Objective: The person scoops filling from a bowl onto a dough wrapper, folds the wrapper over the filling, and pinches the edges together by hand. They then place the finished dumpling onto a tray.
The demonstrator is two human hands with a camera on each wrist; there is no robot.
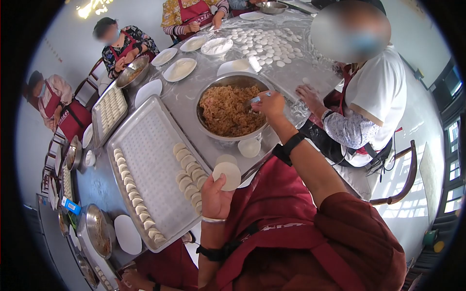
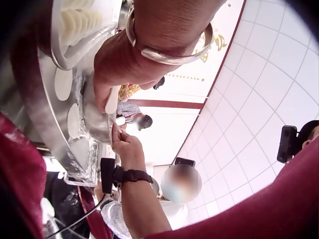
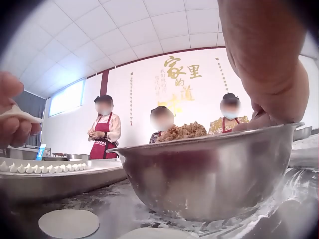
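Observation:
My left hand (image 1: 216, 201) holds a round dumpling wrapper (image 1: 228, 175), its thumb laid on the wrapper's face. My right hand (image 1: 272, 105) reaches over the near right rim of a steel bowl (image 3: 209, 179) and grips a small utensil with a pale blue handle (image 1: 255, 99); its far end is hidden in the filling. Brown minced filling (image 1: 227, 111) heaps up inside the bowl. Two more wrappers lie on the table by the bowl, one wrapper (image 1: 249, 148) close to its base. Left of it, a metal tray (image 1: 145, 140) carries folded dumplings (image 1: 131, 186) in rows along both sides.
A person in a white top (image 1: 381, 92) sits at the right with a hand on the table. Many small dough discs (image 1: 269, 41) lie across the floury far end. White plates (image 1: 180, 70), a flour bowl (image 1: 217, 46) and another dumpling tray (image 1: 97, 138) stand beyond. Other people sit around.

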